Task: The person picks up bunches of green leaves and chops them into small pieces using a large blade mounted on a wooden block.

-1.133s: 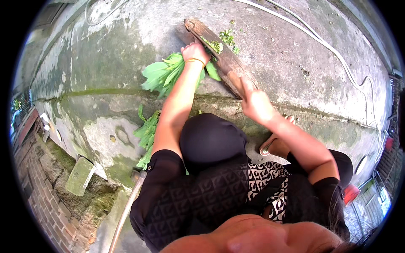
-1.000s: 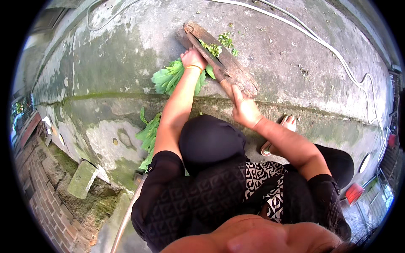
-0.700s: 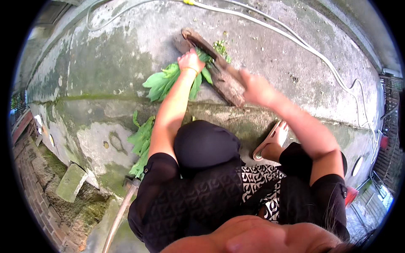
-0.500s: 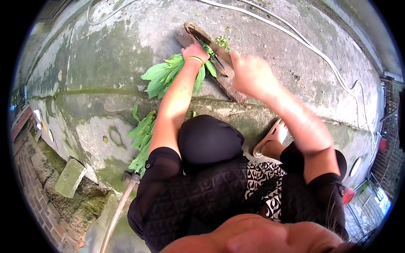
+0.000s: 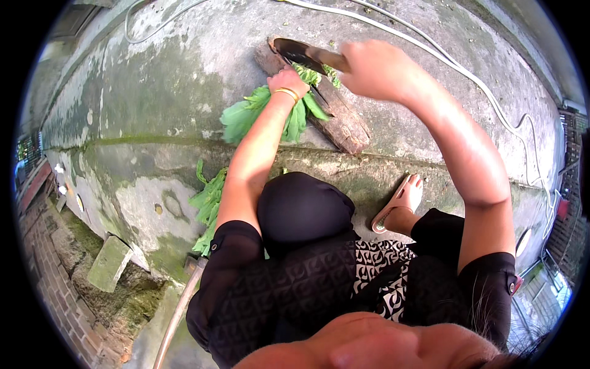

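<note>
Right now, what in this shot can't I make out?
All in the head view:
Leaves: the gripped part is hidden by the left hand.
Knife: the end of its handle is covered by the right hand.
Leaf pile: partly hidden behind the left forearm.
Pole: lower end cut off by the bottom edge.
Chopped greens: pieces too small to count.

The person here wears the camera on the head, and its one upright view looks steeply down over the wearer's own black top and knee. It sits near enough that the forearms loom large, with the left hand and right hand high in the middle. The wide fisheye bows the near edge of the concrete slab and reaches brick paving at far left.
</note>
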A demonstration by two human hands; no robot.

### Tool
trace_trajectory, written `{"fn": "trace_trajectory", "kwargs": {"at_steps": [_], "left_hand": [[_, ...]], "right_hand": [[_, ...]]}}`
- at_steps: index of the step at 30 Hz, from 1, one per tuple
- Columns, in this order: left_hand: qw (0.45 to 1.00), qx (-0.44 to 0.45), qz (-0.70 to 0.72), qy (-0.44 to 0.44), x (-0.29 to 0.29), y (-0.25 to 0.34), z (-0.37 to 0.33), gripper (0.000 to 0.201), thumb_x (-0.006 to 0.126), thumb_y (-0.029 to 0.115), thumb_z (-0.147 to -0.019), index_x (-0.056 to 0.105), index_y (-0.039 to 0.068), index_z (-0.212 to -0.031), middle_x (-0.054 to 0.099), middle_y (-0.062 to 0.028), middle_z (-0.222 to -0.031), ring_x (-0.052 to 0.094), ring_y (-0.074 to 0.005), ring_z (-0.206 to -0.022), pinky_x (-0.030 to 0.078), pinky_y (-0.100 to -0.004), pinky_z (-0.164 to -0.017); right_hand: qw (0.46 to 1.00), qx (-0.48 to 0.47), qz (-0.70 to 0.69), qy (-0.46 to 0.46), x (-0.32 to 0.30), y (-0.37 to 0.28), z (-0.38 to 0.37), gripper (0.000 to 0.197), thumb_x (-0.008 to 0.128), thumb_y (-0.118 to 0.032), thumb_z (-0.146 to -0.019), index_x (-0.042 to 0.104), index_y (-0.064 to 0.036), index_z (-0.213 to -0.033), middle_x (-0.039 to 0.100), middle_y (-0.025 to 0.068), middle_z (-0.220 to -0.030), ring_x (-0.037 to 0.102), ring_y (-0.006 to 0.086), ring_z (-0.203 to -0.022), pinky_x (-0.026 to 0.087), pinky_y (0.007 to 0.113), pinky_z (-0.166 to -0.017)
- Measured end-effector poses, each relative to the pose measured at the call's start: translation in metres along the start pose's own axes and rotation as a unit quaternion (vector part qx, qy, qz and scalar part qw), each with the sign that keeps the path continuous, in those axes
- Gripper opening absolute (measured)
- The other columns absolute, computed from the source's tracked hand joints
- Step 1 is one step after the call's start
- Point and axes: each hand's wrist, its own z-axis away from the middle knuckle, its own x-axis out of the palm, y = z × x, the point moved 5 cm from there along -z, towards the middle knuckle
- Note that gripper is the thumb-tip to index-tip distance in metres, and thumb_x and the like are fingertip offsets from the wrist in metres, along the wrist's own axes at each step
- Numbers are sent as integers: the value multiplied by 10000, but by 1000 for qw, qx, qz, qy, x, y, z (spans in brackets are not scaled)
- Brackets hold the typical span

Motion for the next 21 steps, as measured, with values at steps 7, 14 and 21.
{"fn": "trace_trajectory", "kwargs": {"at_steps": [7,14,21], "left_hand": [[1000,0,-2,-14,-14,-2,1,723,776,379,-721,543,-1,-1290,682,-151,-1236,650,-294,-1161,447,-472,-1033],[994,22,106,23,-7,-14,13,710,795,382,-690,544,-17,-1221,692,-212,-1171,667,-351,-1114,502,-456,-983],[997,-9,50,-66,-5,10,-2,855,767,448,-703,467,-33,-1343,573,-226,-1370,603,-325,-1233,455,-438,-1062]], "right_hand": [[997,16,-51,58,93,5,60,461,619,-99,-786,441,-38,-1207,672,224,-746,695,407,-729,568,517,-679],[994,77,-79,21,214,57,62,416,635,-91,-781,455,-14,-1148,675,282,-848,674,475,-822,550,543,-748],[998,-38,9,44,4,-6,19,226,580,-122,-803,605,18,-979,683,240,-778,687,428,-769,567,512,-720]]}}
